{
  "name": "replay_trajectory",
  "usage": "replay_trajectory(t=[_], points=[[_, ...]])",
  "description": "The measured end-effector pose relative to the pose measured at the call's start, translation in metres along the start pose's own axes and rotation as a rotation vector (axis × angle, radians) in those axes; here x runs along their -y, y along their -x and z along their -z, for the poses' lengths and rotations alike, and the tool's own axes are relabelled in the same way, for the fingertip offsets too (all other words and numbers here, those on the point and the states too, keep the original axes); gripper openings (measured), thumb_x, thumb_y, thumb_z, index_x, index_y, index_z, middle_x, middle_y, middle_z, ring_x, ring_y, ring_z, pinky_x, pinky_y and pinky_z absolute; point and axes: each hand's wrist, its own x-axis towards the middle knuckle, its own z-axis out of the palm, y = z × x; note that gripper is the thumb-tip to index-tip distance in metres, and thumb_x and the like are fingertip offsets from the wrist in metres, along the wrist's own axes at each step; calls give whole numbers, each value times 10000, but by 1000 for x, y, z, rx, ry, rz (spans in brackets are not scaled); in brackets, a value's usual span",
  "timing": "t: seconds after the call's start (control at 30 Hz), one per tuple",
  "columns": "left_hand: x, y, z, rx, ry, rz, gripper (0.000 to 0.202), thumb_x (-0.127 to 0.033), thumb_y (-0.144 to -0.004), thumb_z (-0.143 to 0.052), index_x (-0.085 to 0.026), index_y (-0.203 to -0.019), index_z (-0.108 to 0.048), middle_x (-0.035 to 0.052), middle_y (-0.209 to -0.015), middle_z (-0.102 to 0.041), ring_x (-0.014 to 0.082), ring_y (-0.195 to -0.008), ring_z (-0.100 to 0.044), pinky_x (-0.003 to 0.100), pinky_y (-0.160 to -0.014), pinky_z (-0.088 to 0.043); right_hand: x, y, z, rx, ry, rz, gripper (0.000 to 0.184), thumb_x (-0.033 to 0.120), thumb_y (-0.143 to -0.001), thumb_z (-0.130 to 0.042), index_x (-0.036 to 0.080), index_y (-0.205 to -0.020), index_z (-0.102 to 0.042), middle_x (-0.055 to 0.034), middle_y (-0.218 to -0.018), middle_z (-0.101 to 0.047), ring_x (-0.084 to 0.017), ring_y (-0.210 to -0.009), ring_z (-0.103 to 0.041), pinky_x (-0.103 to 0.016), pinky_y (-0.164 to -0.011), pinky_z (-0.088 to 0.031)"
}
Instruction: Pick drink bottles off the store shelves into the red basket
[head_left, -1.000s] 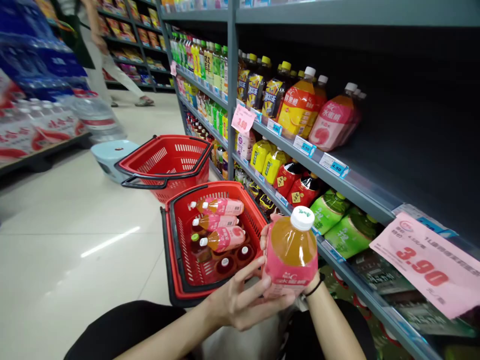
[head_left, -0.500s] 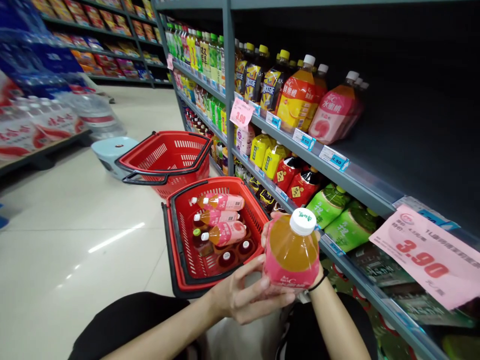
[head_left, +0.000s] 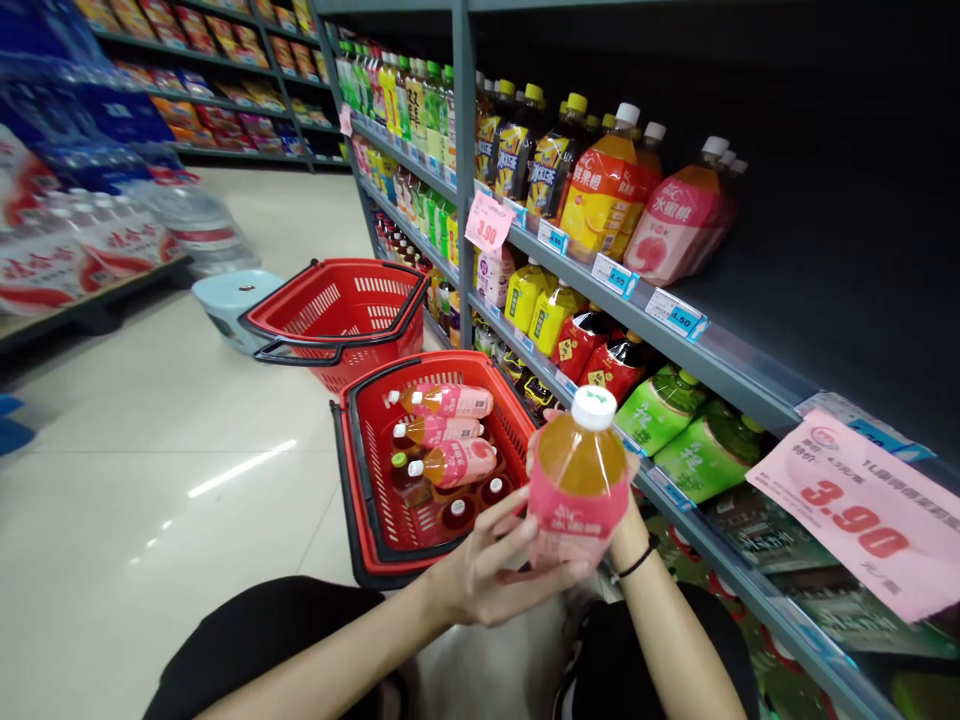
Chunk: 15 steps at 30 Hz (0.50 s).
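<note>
Two hands on one pink-labelled bottle (head_left: 579, 480). You hold it upright in front of your lap, just right of the near red basket (head_left: 346, 470) and close to the lower shelf rail (head_left: 720, 556).

Your left hand (head_left: 487, 578) cups the base from the near side, with the fingers curled round the label. Your right hand (head_left: 624, 528) wraps the far side and is mostly hidden behind the bottle; fingertips show at the label's upper left edge. The white cap is on, with amber drink above the label.

The near basket sits on the floor. In it are three pink bottles (head_left: 448, 440) on their sides, plus dark ones standing. A second red basket (head_left: 337, 310) stands behind it, handles down.

Shelf bottles (head_left: 679, 220) with the same pink label are on the upper shelf, right of the orange bottles (head_left: 600, 185). A pink 3.90 tag (head_left: 855, 510) hangs at the shelf edge to your right.
</note>
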Motion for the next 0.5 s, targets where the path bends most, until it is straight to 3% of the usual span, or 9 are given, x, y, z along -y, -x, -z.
replay_trajectory(t=[0.1,0.2,0.27,0.33,0.4,0.5], points=[[12,5,-4,30,241,359,1085,-310,-798,-966,-329,-1701,-364,164,-1801,-202,390,-1549,-480,401,-969,-706,14,-12,-2,-103,-49,49,502,646,-678,-891,267,-991,-791,-57,-1004,-847,-310,-964,-783,-470,-960,-623],[37,3,-8,45,709,837,1184,-704,-885,-783,-353,-1759,-66,227,-1772,-273,417,-1518,-531,484,-985,-678,25,-14,-12,-157,34,52,499,455,-731,-960,246,-1158,-809,-72,-1198,-848,-308,-1089,-789,-453,-1037,-606],[58,0,-9,21,874,1076,1112,-807,-899,-678,-322,-1749,-151,216,-1714,-420,394,-1454,-603,527,-1089,-616,25,-14,-20,-135,139,46,647,420,-709,-995,227,-1291,-786,-102,-1327,-810,-337,-1228,-754,-479,-1115,-574],[78,-3,-7,32,888,1230,1005,-779,-858,-751,-228,-1641,-446,196,-1538,-636,372,-1331,-689,506,-1117,-590,19,-16,-25,-53,233,28,726,425,-700,-1006,214,-1352,-765,-116,-1401,-774,-352,-1313,-716,-505,-1176,-536],[95,-2,-4,148,871,1318,864,-712,-753,-884,-159,-1389,-690,165,-1319,-774,361,-1204,-740,471,-1071,-604,8,-19,-25,23,307,-18,764,455,-720,-995,204,-1395,-742,-129,-1421,-761,-360,-1328,-708,-533,-1197,-520],[109,6,-3,305,787,1470,671,-639,-619,-982,-140,-1027,-794,115,-1055,-835,323,-1024,-772,395,-903,-635,-13,-26,-17,75,382,-131,804,556,-757,-952,197,-1435,-711,-145,-1402,-767,-361,-1300,-722,-547,-1181,-531]])
